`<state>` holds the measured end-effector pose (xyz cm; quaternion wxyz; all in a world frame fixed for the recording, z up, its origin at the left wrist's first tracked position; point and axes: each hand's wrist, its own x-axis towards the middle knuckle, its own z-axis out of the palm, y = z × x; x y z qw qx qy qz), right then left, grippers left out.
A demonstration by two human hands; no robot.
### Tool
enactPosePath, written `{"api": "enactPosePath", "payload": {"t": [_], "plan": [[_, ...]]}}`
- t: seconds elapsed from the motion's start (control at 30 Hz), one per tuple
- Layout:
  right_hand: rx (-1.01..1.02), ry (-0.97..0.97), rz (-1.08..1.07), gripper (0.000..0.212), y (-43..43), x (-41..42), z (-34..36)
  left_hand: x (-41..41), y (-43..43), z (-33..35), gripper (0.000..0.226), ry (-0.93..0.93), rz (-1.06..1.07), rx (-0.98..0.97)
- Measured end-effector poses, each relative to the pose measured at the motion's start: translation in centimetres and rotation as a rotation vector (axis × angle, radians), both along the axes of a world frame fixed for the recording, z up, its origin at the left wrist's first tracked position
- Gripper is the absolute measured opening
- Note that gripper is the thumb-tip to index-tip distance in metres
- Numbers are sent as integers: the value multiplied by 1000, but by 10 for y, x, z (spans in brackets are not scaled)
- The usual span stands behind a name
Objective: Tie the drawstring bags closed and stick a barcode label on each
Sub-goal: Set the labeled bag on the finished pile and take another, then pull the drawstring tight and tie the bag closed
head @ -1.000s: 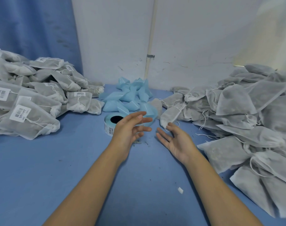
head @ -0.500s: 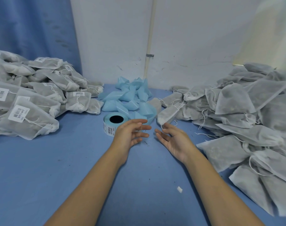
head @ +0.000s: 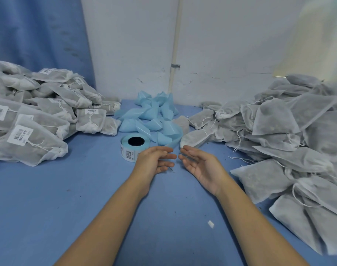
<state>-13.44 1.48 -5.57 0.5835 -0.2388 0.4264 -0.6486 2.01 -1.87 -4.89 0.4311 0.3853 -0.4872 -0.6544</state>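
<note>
I see the label roll lying flat, core hole upward, barcodes on its outer wrap, just beyond my left grip. Well left of that grip, a heap of tied, labelled grey bags. Right of my right grip, unlabelled bags piled with loose white strings

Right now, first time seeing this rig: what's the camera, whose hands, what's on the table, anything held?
No machine: a person's two bare hands, filmed by a wide-angle head-worn camera looking forward and down. The left hand and right hand hover open over the blue table, holding nothing. At left lies a pile of drawstring bags with barcode labels; at right, a pile of unlabelled drawstring bags. Between them sit a roll of barcode labels and a heap of blue backing strip.
</note>
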Motion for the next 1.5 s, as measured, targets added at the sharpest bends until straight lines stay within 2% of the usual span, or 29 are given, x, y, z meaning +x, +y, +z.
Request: {"api": "enactPosePath", "payload": {"t": [0.1, 0.2, 0.37, 0.53, 0.73, 0.87, 0.9, 0.97, 1.07, 1.13, 1.23, 1.27, 1.43, 1.5], "plan": [[-11, 30, -1, 22, 2, 0, -2, -4, 0, -3, 19, -55, 20, -1], [-6, 184, -95, 23, 0, 4, -5, -8, 0, -5, 19, -118, 6, -28], [104, 627, -9, 34, -3, 15, -4, -10, 1, -7, 22, -165, -5, -73], [141, 1160, -113, 29, -3, 27, -7, -10, 1, -8, 24, -146, 3, -67], [123, 1374, -61, 37, 0, 30, -5, -9, -1, -11, 25, -133, 15, -59], [177, 1910, -47, 31, 2, 39, -14, -11, -2, -13, 26, -165, 8, -79], [203, 1972, -55, 31, 4, 41, -16, -11, -2, -13, 27, -176, 5, -85], [235, 1959, -74, 27, 5, 41, -17, -12, -2, -14, 26, -197, 4, -101], [197, 1833, -115, 25, 3, 34, -18, -12, 0, -14, 26, -191, 33, -103], [75, 1578, -154, 34, 4, 29, -17, -12, 1, -14, 24, -196, 58, -107], [-168, 1011, -131, 43, 11, 33, -10, -12, -1, -13, 21, -232, 60, -128], [-221, 924, -114, 44, 13, 35, -8, -11, -2, -13, 26, -240, 59, -129], [-259, 1054, -145, 37, 20, 41, -9, -7, -4, -13, 35, -221, 56, -78], [-222, 1038, -131, 39, 22, 42, -7, -6, -4, -11, 24, -171, 15, -38]]}}
